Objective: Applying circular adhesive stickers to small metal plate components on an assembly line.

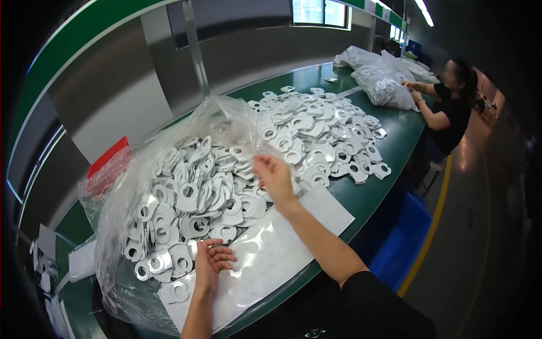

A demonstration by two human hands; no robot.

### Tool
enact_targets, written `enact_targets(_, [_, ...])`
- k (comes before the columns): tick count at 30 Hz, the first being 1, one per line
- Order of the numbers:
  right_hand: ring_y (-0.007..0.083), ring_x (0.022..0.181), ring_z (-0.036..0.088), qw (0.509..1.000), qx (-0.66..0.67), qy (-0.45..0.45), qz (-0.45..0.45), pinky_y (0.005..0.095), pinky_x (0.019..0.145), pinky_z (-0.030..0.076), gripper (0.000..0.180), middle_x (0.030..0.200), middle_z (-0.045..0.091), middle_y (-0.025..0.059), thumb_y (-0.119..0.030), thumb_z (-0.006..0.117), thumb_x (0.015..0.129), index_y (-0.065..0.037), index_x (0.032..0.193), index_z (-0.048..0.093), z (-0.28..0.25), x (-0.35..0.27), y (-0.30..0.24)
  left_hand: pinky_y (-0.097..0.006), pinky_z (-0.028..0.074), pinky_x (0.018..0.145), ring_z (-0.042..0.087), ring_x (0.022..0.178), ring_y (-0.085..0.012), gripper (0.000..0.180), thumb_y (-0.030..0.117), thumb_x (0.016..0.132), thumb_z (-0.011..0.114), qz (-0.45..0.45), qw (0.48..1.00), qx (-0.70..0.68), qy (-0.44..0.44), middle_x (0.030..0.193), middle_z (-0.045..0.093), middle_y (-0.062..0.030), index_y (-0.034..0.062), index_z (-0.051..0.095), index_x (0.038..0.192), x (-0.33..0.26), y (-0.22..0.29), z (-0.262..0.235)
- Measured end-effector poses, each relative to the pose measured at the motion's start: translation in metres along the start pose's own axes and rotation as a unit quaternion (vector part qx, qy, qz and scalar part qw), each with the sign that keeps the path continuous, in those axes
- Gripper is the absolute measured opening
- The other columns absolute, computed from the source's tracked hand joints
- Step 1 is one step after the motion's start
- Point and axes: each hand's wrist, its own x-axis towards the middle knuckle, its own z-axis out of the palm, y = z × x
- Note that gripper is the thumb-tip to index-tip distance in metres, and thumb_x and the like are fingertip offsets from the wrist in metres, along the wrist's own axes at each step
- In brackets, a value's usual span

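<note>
Left hand, fingers loosely curled, beside a heap of white rings in a clear bag; right hand, fingers bent, at the bag's right side, its grip unclear; just right of the left hand, a white sheet; beyond the right hand, loose rings on a green table and, farther off, a co-worker at a filled bag

window: bright | tube light: lit | table: green | floor: dim, yellow line
</note>
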Motion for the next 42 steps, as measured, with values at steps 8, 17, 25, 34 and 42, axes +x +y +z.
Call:
enact_targets(8, [0.0307, 0.07, 0.061, 0.785, -0.393, -0.379, -0.291, 0.0389, 0.062, 0.049, 0.014, 0.079, 0.063, 0.0101, -0.015, 0.057, 0.081, -0.01, 0.091, 0.064, 0.033, -0.057, 0.032, -0.031, 0.053, 0.074, 0.063, 0.083, -0.0213, 0.032, 0.031, 0.096, 0.045, -0.051, 0.999, 0.01, -0.013, 0.095, 0.061, -0.0143, 0.0024, 0.05, 0.109, 0.004, 0.011, 0.001])
enact_targets(17, [0.0288, 0.074, 0.063, 0.858, -0.315, -0.259, -0.312, 0.0377, 0.063, 0.049, 0.011, 0.08, 0.065, 0.0097, -0.017, 0.061, 0.084, -0.009, 0.091, 0.064, 0.029, -0.045, 0.012, -0.035, 0.048, 0.075, 0.059, 0.084, -0.0268, 0.062, 0.034, 0.057, 0.085, 0.078, 0.714, 0.683, -0.133, 0.092, 0.059, -0.0133, 0.0016, 0.057, 0.102, -0.016, 0.054, -0.006])
enact_targets(25, [0.0244, 0.06, 0.06, 0.868, -0.311, -0.182, -0.341, 0.0327, 0.055, 0.047, 0.011, 0.072, 0.064, 0.0101, -0.012, 0.065, 0.08, -0.007, 0.09, 0.067, 0.016, -0.023, 0.017, -0.031, 0.045, 0.063, 0.056, 0.07, -0.0187, 0.056, 0.026, 0.047, 0.088, 0.024, 0.778, 0.612, -0.14, 0.075, 0.059, -0.0069, 0.0051, 0.057, 0.089, 0.023, 0.054, -0.024])
enact_targets(34, [0.0241, 0.062, 0.062, 0.878, -0.32, -0.18, -0.307, 0.0324, 0.055, 0.047, 0.011, 0.073, 0.065, 0.0085, -0.01, 0.063, 0.08, -0.007, 0.09, 0.066, 0.02, -0.03, -0.001, -0.022, 0.035, 0.048, 0.047, 0.056, -0.0056, 0.016, 0.013, 0.078, 0.068, -0.041, 0.891, 0.451, -0.046, 0.063, 0.056, 0.0, 0.0013, 0.059, 0.071, 0.015, 0.052, -0.037])
enact_targets(42, [0.0199, 0.057, 0.062, 0.899, -0.313, -0.135, -0.274, 0.0289, 0.054, 0.046, 0.009, 0.072, 0.065, 0.0106, -0.008, 0.064, 0.081, -0.006, 0.089, 0.067, 0.012, -0.022, 0.003, -0.029, 0.043, 0.064, 0.052, 0.069, -0.0163, 0.01, 0.011, 0.091, 0.051, 0.31, 0.752, 0.528, 0.243, 0.074, 0.052, -0.009, 0.0025, 0.051, 0.095, -0.056, 0.116, -0.066])
